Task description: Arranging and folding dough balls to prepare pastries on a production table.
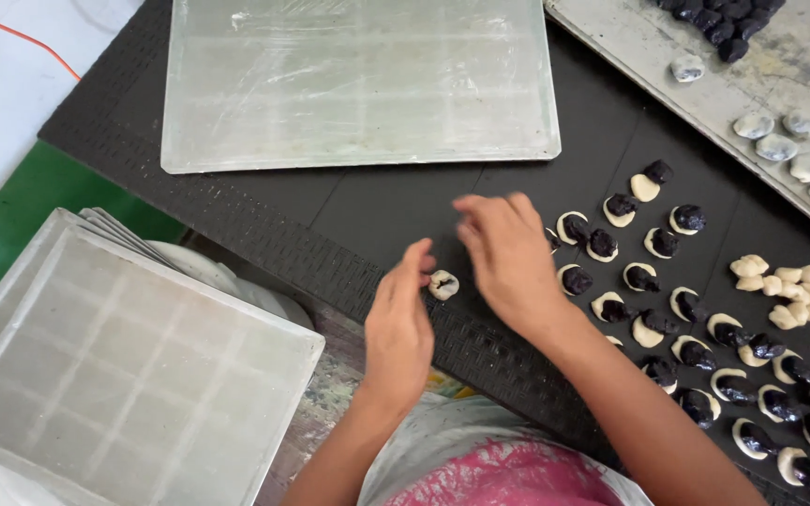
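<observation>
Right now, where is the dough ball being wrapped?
The dough ball sits mid-frame on the black mat, at the left hand's fingertips, left of the right hand, below the empty tray.

A single head-worn view looks steeply down from close above the desk (377,215), facing away from the person. Its near edge takes in both forearms; its far edge reaches an empty metal tray (358,84) and a second tray (630,47) far right.
</observation>
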